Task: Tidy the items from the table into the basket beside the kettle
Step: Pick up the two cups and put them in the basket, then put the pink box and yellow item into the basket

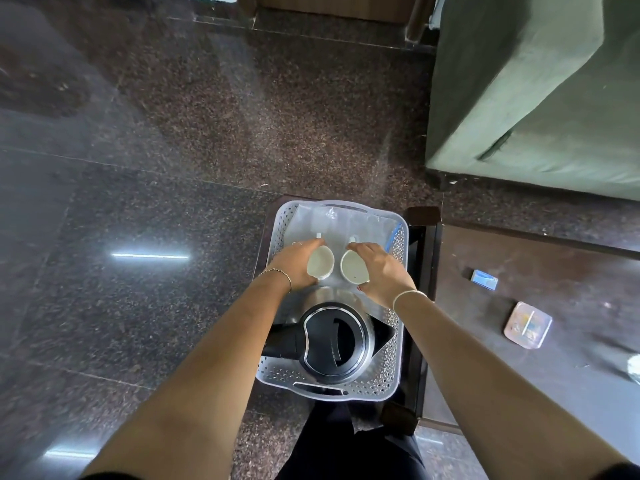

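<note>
A pale perforated plastic basket [394, 358] stands on a small dark stool, lined with a clear plastic sheet. A steel kettle with a black lid [334, 341] sits in its near half. Just beyond the kettle, my left hand [294, 265] grips a white cup [320, 263], and my right hand [381, 268] grips a second white cup [353, 268]. Both cups are tilted with their openings facing me, side by side inside the basket.
A dark table [571, 258] at the right holds a small blue packet [485, 279], a flat clear packet [527, 324] and a pale object cut by the frame edge [635, 368]. A green sofa [536, 91] stands at the back right. Polished dark stone floor lies to the left.
</note>
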